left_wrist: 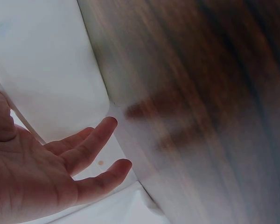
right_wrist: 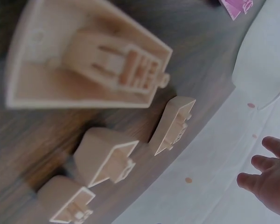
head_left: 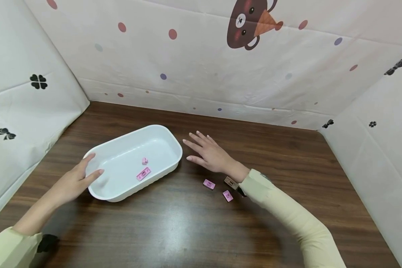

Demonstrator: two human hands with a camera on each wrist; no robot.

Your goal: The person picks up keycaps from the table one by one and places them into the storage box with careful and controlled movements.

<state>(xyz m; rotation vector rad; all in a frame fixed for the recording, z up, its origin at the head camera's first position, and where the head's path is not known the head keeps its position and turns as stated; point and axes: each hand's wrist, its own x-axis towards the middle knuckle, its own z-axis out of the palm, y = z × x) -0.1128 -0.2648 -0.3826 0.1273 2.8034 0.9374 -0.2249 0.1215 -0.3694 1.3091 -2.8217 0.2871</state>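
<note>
My left hand (head_left: 75, 180) grips the left end of a white plastic tray (head_left: 120, 143), its thumb reaching inside the rim and several fingers (left_wrist: 105, 135) outside. Inside the tray lie a small pink piece (head_left: 144, 161) and a longer pink piece (head_left: 143, 174) with dark lettering, both resembling keyboard keycaps. My right hand (head_left: 212, 154) is just right of the tray, fingers spread, holding nothing. Near its wrist, two pink pieces (head_left: 209, 184) and a tan one (head_left: 231, 182) rest on the table; the sleeve partly covers that spot. Several hollow tan pieces (right_wrist: 107, 161) appear in the right wrist view.
The dark wood-grain table (head_left: 174, 238) carries everything. Behind it hangs a white spotted cloth (head_left: 201, 67) with a printed bear; white cloth walls (head_left: 382, 149) stand at both sides. A dark band (head_left: 47, 242) is at the left wrist.
</note>
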